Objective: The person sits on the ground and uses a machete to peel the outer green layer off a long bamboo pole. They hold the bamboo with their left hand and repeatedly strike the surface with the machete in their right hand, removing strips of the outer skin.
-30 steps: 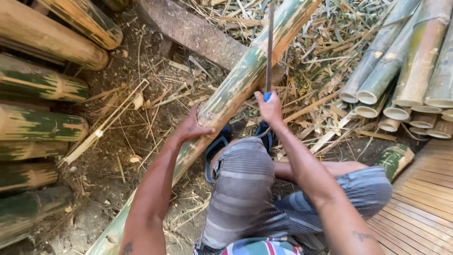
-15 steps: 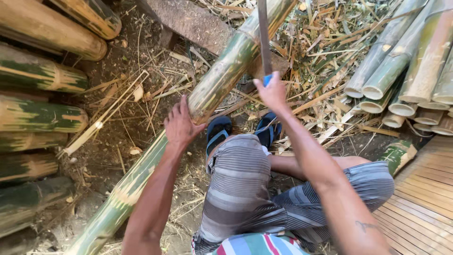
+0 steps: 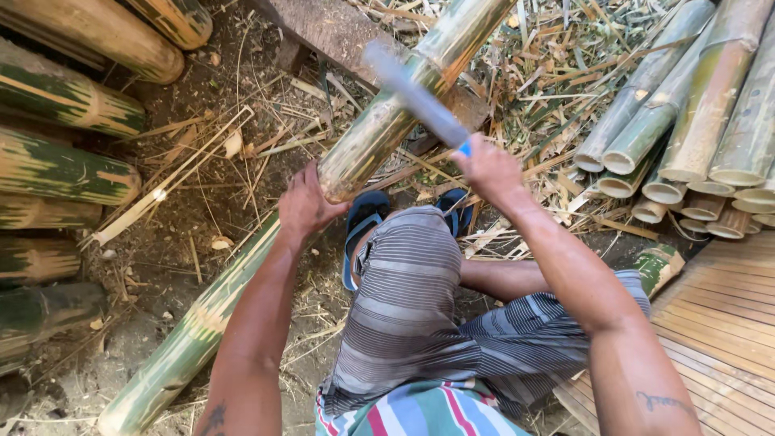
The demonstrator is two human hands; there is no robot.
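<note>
A long green bamboo pole (image 3: 379,129) runs from the lower left up to the top middle, resting on a wooden block (image 3: 323,28). My left hand (image 3: 307,202) presses on the pole near its middle. My right hand (image 3: 488,169) grips a long blade (image 3: 416,93) with a blue handle; the blade is blurred and lies across the pole at an angle. My bent leg in striped shorts (image 3: 404,299) sits under both arms, with blue sandals (image 3: 363,222) beside the pole.
Thick bamboo logs (image 3: 64,169) are stacked at the left. Cut bamboo tubes (image 3: 686,121) lie bundled at the right, open ends toward me. Bamboo shavings and splinters (image 3: 565,73) litter the dirt. A slatted bamboo platform (image 3: 726,323) fills the lower right.
The blade has swung from pointing straight up to lying slanted across the pole. My left hand slid down along the pole toward me, and the view shifted slightly.
</note>
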